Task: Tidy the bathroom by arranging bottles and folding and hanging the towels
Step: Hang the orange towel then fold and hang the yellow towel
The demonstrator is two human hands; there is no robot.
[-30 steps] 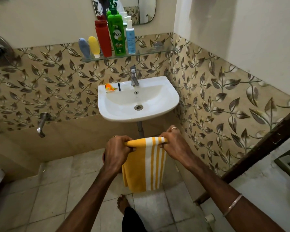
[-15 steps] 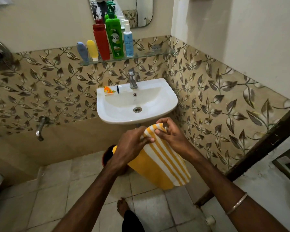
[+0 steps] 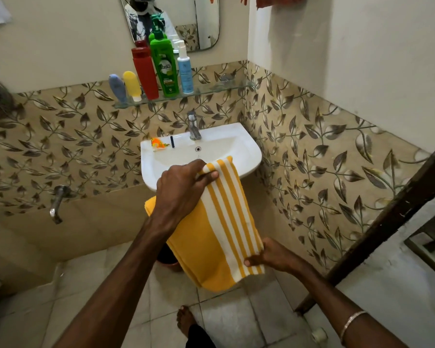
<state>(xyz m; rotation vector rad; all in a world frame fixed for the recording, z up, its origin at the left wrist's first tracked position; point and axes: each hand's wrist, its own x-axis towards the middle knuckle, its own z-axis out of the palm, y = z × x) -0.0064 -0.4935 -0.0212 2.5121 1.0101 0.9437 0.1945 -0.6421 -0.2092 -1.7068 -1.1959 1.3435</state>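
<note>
A folded yellow towel with white stripes (image 3: 211, 237) hangs in front of the white sink (image 3: 246, 149). My left hand (image 3: 183, 187) pinches its top edge, thumb over the stripes. My right hand (image 3: 269, 254) grips the towel's lower right corner from below. On the glass shelf (image 3: 219, 89) above the sink stand a blue tube (image 3: 117, 87), a yellow tube (image 3: 132, 85), a red bottle (image 3: 145, 71), a green bottle (image 3: 165, 66) and a light blue pump bottle (image 3: 185, 70).
A tap (image 3: 194, 126) rises behind the basin, with an orange wrapper (image 3: 157, 143) on the sink rim. A mirror (image 3: 201, 21) hangs above the shelf. A wall spout (image 3: 57, 204) juts out at left. A dark wooden door frame (image 3: 387, 222) stands at right. My foot (image 3: 185, 320) is on the tiled floor.
My right hand has let go of the towel's top and slid down to its lower right corner. My left hand now holds the top alone, and the towel hangs spread and tilted.
</note>
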